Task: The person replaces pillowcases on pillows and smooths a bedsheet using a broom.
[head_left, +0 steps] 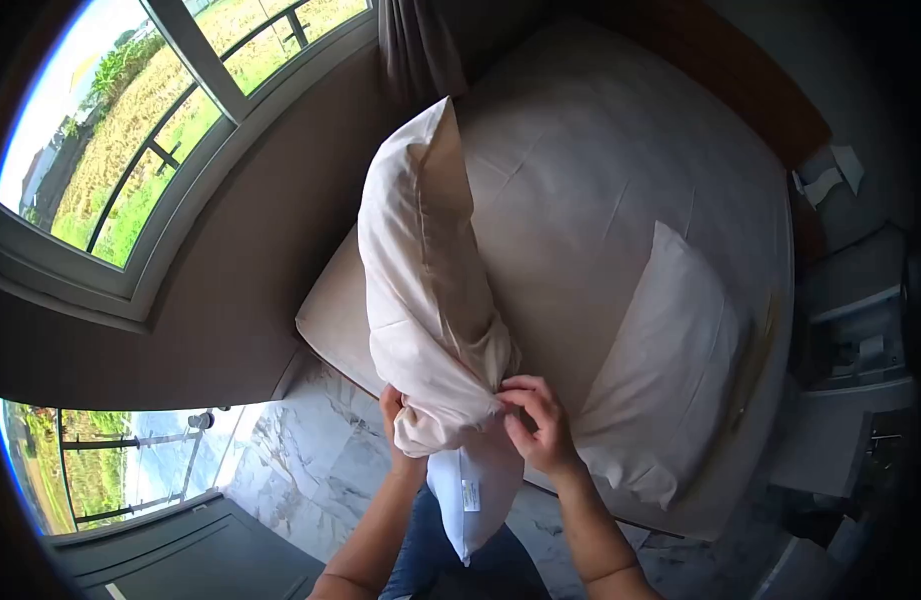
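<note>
A beige pillowcase (411, 290) stretches up and away from me, partly filled by a white pillow (468, 490) whose bare end, with a small label, hangs below the case's gathered edge. My left hand (393, 408) is at the left side of that edge, its fingers mostly hidden behind the bunched cloth. On the right, my right hand (537, 418) pinches the case's edge between thumb and fingers. Both hands hold the cloth in front of my body, above the near side of the bed.
The bed (571, 190) has a beige fitted sheet. Another pillow in a beige case (671, 370) lies on its right part. Windows (111, 130) are on the left, with a curtain (421, 50) beside them. Marble-patterned floor (321, 460) shows below, and a grey cabinet (831, 440) stands right.
</note>
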`<action>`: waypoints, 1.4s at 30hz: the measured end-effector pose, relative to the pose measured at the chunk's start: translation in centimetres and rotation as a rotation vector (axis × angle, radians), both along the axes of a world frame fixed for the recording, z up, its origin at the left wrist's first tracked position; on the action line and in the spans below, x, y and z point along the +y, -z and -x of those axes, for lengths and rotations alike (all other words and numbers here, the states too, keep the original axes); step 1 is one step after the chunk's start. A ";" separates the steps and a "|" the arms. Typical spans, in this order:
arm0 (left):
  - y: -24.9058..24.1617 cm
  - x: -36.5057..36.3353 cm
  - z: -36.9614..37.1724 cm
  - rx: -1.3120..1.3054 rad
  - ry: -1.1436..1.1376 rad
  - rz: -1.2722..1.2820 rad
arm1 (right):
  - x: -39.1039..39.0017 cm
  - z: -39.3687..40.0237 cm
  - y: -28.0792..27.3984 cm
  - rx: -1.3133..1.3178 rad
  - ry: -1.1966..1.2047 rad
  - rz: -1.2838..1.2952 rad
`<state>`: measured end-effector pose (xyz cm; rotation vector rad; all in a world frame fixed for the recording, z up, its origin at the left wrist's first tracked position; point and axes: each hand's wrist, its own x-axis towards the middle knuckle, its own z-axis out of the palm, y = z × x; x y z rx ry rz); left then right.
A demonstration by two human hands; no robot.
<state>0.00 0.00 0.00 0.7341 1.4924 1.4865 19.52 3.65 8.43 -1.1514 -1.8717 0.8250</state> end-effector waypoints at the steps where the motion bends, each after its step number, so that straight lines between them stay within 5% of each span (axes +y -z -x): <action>1: -2.1 0.3 -0.4 0.245 -0.004 -0.054 | -0.2 0.4 -0.5 0.034 0.225 -0.058; 3: -4.4 0.5 3.4 0.524 0.079 -0.056 | -0.2 4.2 2.2 0.364 0.578 0.004; 6: -2.7 -0.9 1.0 0.371 0.283 0.056 | 0.2 1.0 3.8 0.108 0.372 0.098; 10: -10.0 -0.1 1.2 -0.291 0.387 0.118 | 4.1 4.2 5.9 0.251 0.337 -0.099; 13: -8.2 -1.8 -0.2 0.515 0.509 0.077 | 2.8 3.1 5.0 0.191 0.099 0.066; 15: -5.5 -1.0 0.2 0.026 0.389 0.311 | 1.1 1.9 1.9 0.130 -0.153 0.164; 17: -2.1 -0.1 1.6 0.130 -0.030 -0.088 | -1.9 1.4 1.6 0.026 -0.272 0.172; 20: 1.8 -2.0 4.7 0.509 -0.003 0.012 | -2.4 1.9 1.5 -0.041 -0.238 0.153; 25: -1.5 -3.3 1.8 0.545 0.079 0.052 | 0.9 4.9 1.4 0.118 0.059 0.005; 27: 0.1 -2.8 1.6 0.380 0.024 0.052 | 0.4 5.8 1.3 0.142 0.035 0.008; 30: 3.3 -1.6 4.8 0.463 -0.124 0.040 | -2.5 5.2 3.1 0.049 -0.262 0.021; 33: 5.0 -0.3 7.4 0.160 -0.111 0.175 | -3.0 3.7 4.0 0.213 -0.087 0.092; 35: 5.5 0.1 8.5 -0.166 -0.051 0.297 | -1.9 2.6 8.5 0.066 0.158 0.090; 40: 6.1 -4.7 11.1 -0.734 0.165 0.570 | 2.1 5.5 13.6 -0.170 0.099 -0.145; 42: 5.9 -6.9 12.2 -0.831 0.180 0.580 | 1.6 6.5 12.2 -0.073 0.080 0.019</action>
